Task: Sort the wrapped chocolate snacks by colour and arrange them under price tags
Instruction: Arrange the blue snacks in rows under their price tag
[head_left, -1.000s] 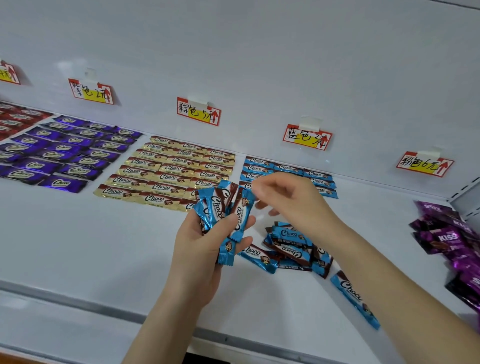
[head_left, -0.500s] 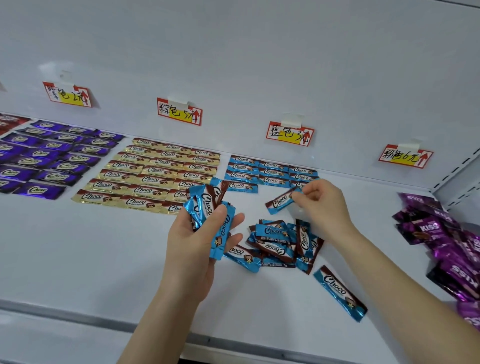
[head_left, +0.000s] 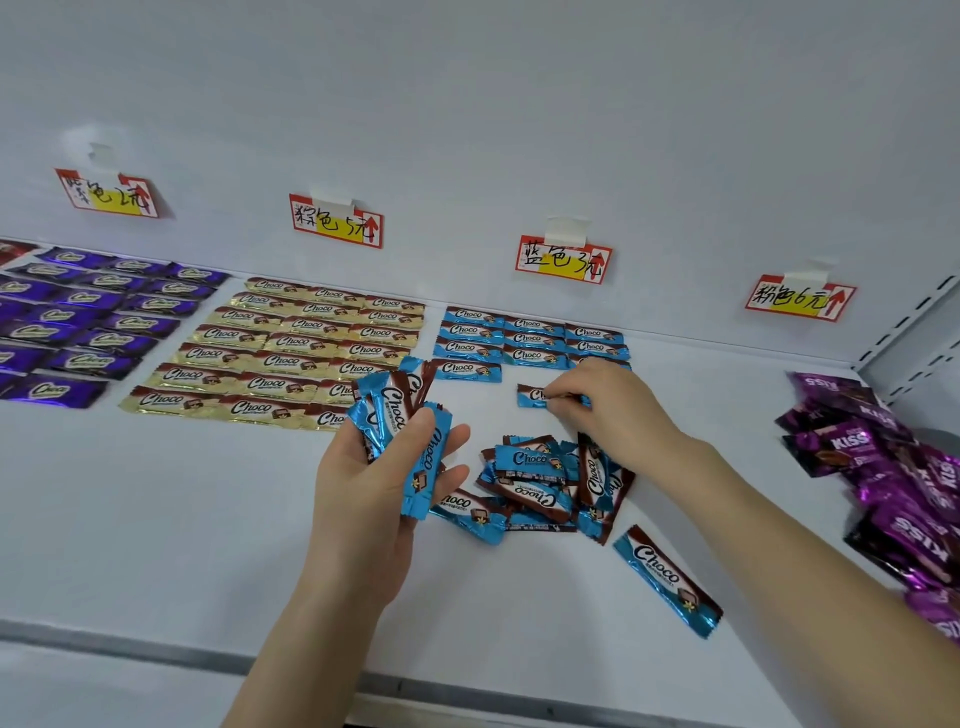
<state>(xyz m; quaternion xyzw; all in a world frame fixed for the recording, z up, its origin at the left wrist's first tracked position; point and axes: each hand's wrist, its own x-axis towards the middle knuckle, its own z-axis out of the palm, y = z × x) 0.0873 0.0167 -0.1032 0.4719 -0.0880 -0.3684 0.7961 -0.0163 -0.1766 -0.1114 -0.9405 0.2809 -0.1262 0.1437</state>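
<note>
My left hand (head_left: 374, 483) grips a bunch of blue Choco bars (head_left: 402, 421) above the white shelf (head_left: 156, 519). My right hand (head_left: 608, 405) pinches one blue bar (head_left: 530, 396) lying flat on the shelf, just in front of the neat rows of blue bars (head_left: 530, 338) under the blue price tag (head_left: 563, 259). A loose pile of blue bars (head_left: 545, 483) lies between my hands. One single blue bar (head_left: 667, 587) lies apart at the right front.
Gold bars (head_left: 291, 348) lie in rows under their tag (head_left: 336, 222), purple bars (head_left: 88, 317) under the left tag (head_left: 109, 193). A heap of magenta Kiss packs (head_left: 893, 483) sits at the right below the pink tag (head_left: 800, 299). The shelf's front edge (head_left: 208, 660) runs below.
My right hand took a blue bar from the bunch, carried it right and back, and lowered it onto the shelf in front of the blue rows. The left hand stayed put.
</note>
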